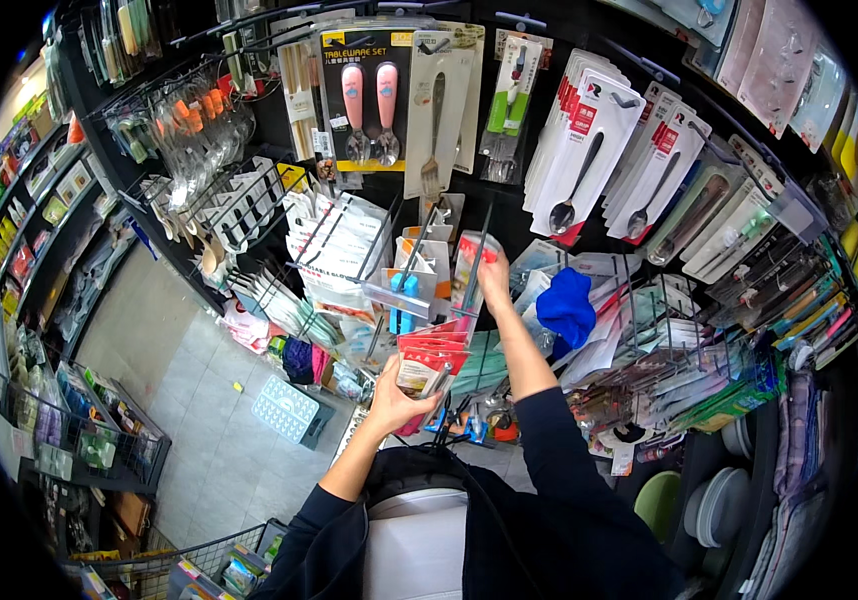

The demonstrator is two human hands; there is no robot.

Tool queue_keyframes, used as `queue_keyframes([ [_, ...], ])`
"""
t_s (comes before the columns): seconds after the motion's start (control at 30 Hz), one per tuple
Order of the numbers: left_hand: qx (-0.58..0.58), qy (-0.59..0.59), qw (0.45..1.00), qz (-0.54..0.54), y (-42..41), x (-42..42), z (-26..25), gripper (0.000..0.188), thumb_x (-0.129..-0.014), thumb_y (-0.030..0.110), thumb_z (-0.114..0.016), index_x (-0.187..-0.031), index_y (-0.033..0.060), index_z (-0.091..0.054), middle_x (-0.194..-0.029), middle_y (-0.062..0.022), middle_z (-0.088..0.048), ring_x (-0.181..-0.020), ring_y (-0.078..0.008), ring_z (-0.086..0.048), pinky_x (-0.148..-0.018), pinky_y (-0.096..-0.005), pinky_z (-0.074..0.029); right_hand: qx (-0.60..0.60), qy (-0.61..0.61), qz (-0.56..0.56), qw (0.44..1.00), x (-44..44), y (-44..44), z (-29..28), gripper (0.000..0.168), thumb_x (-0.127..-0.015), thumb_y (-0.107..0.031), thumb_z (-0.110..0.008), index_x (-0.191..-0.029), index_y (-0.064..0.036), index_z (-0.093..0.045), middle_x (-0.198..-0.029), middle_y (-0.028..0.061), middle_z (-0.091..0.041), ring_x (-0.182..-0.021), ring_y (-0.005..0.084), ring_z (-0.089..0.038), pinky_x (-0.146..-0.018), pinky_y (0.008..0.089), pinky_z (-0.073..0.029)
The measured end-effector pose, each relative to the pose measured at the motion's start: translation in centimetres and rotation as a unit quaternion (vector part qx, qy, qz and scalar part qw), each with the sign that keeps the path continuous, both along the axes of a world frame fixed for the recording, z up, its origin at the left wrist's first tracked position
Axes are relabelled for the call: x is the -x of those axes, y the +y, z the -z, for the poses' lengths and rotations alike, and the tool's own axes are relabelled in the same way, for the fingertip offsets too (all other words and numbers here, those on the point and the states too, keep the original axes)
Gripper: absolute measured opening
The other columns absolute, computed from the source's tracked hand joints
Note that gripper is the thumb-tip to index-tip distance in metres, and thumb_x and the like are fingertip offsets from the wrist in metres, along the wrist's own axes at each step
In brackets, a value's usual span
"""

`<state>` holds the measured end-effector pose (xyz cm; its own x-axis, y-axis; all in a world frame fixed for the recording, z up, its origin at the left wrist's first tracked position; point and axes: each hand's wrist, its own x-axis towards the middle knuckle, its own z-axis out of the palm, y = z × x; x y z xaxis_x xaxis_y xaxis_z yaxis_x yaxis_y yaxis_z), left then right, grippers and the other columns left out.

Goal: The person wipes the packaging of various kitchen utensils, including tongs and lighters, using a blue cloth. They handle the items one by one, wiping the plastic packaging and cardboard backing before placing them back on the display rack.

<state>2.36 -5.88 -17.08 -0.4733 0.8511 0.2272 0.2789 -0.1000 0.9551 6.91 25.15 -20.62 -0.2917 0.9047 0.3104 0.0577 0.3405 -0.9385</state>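
Note:
My left hand (393,403) grips a small stack of red-and-white carded packs (429,358), held low in front of my body. A silver metal utensil shows on the front card; its exact kind is unclear. Farther up, my right hand (495,274) closes around a red-topped pack (466,259) at a black wire divider (476,262) of the rack. The fingers partly cover this pack. Just left of it, orange-and-white carded goods (440,259) and a blue plastic item (403,300) stand in the wire compartments.
Packaged spoons (586,180) and a carded fork (436,135) hang above on hooks. White disposable glove packs (335,255) fill the left compartments. A bunched blue cloth (565,307) lies right of my right forearm. A light-blue plastic stool (286,409) stands on the tiled floor (203,420).

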Motion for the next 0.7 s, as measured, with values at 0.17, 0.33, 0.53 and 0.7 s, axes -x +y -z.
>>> queue_keyframes([
  [0.17,0.016,-0.054,0.998,0.036,0.4,0.6,1.3,0.061,-0.059,0.019,-0.082,-0.110,0.0003,-0.055,-0.104,-0.0117,-0.059,-0.095,-0.0218,-0.060,-0.087,-0.0333,-0.046,0.014,0.024,-0.011,1.000,-3.4,-6.6,-1.4,0.040,-0.070,-0.021,-0.077,-0.100,-0.001,-0.059,-0.090,0.0111,-0.067,-0.082,0.0197,-0.063,-0.074,0.0313,-0.049],
  [0.33,0.005,-0.081,0.994,0.080,0.1,0.8,2.3,0.060,-0.061,0.018,-0.082,-0.110,-0.0002,-0.053,-0.102,-0.0104,-0.060,-0.091,-0.0170,-0.061,-0.085,-0.0311,-0.047,0.019,0.046,-0.013,0.999,-5.2,-12.5,-2.7,0.036,-0.070,-0.018,-0.077,-0.096,-0.002,-0.059,-0.087,0.0113,-0.069,-0.078,0.0188,-0.066,-0.072,0.0305,-0.051],
  [0.53,0.026,-0.076,0.987,0.137,-1.9,0.8,0.8,0.058,-0.059,0.018,-0.082,-0.109,-0.0014,-0.058,-0.109,-0.0126,-0.056,-0.095,-0.0201,-0.060,-0.087,-0.0322,-0.046,-0.003,-0.018,0.002,1.000,-6.7,-18.1,-6.9,0.033,-0.071,-0.015,-0.075,-0.097,-0.002,-0.060,-0.088,0.0110,-0.069,-0.081,0.0171,-0.066,-0.074,0.0301,-0.051],
  [0.7,0.010,-0.088,0.981,0.172,-3.4,1.9,2.7,0.060,-0.059,0.020,-0.082,-0.110,-0.0005,-0.059,-0.113,-0.0129,-0.057,-0.096,-0.0231,-0.060,-0.089,-0.0331,-0.046,-0.031,0.051,-0.023,0.998,-7.4,-22.8,-8.7,0.035,-0.071,-0.007,-0.074,-0.101,-0.001,-0.059,-0.090,0.0077,-0.069,-0.084,0.0129,-0.064,-0.076,0.0277,-0.050],
])
